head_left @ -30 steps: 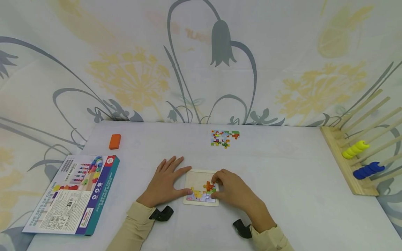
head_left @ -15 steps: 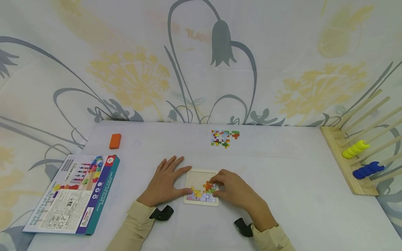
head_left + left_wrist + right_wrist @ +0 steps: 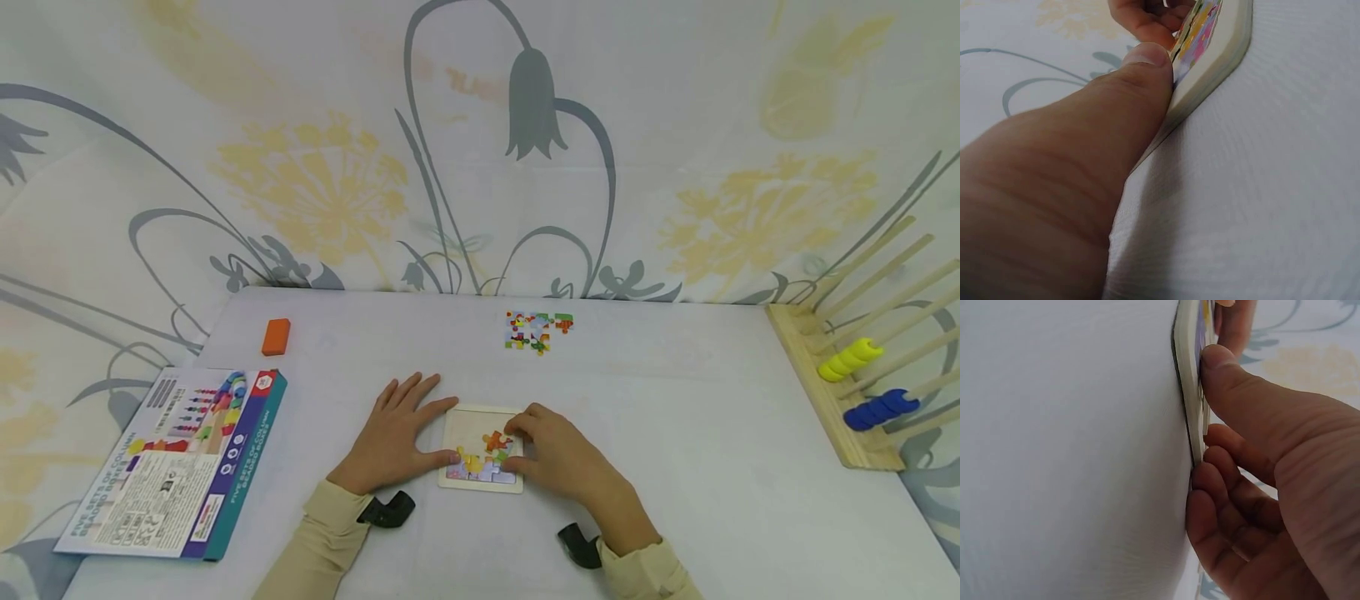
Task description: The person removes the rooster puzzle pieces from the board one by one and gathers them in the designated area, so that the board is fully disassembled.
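Note:
A small wooden puzzle tray (image 3: 463, 422) lies on the white tablecloth, with joined lilac and yellow jigsaw pieces (image 3: 472, 468) along its near side. My left hand (image 3: 393, 442) is spread flat beside it, and the thumb (image 3: 1129, 94) touches the tray's left edge. At the tray's right side, my right hand (image 3: 570, 462) pinches an orange-and-green jigsaw piece (image 3: 496, 443) between thumb and forefinger, partly covering it. The right wrist view shows that thumb (image 3: 1229, 375) over the tray's face, with the other fingers (image 3: 1210, 494) curled at its edge.
Several loose jigsaw pieces (image 3: 527, 333) lie beyond the tray. A box (image 3: 180, 467) and an orange block (image 3: 276, 337) are at the left. A wooden bead rack (image 3: 832, 392) with yellow and blue beads stands at the right. A patterned cloth (image 3: 450, 208) hangs behind.
The orange-and-green piece has shifted and turned slightly in the tray under my right fingers. My left hand stays where it was.

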